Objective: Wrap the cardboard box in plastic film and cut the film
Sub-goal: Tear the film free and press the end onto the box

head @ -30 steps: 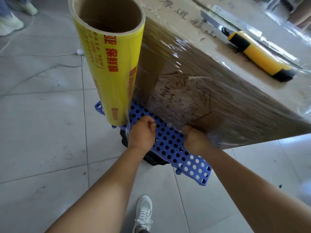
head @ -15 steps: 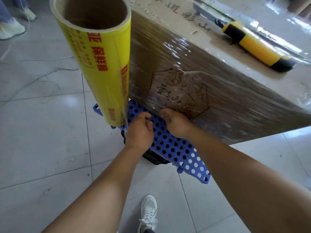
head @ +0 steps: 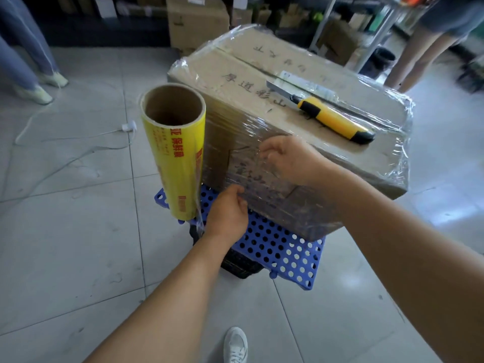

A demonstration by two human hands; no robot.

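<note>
From the head view, the cardboard box sits on a blue perforated platform, overhanging its far and right edges, with plastic film already stretched round its sides and over its corners. The yellow film roll stands upright at the platform's left corner, just beside the box, a strand of film running down from it. The left hand is curled shut, seemingly pinching film at the box's lower near side. The right hand, fingers loosely bent, presses film against the upper near face; whether it grips anything I cannot tell.

The step looks like smoothing the loose tail down. Keeping it taut and pressing it flat from the edge inward should make it cling.

A yellow utility knife lies on the box top. The box is closed and its contents are hidden.
</note>
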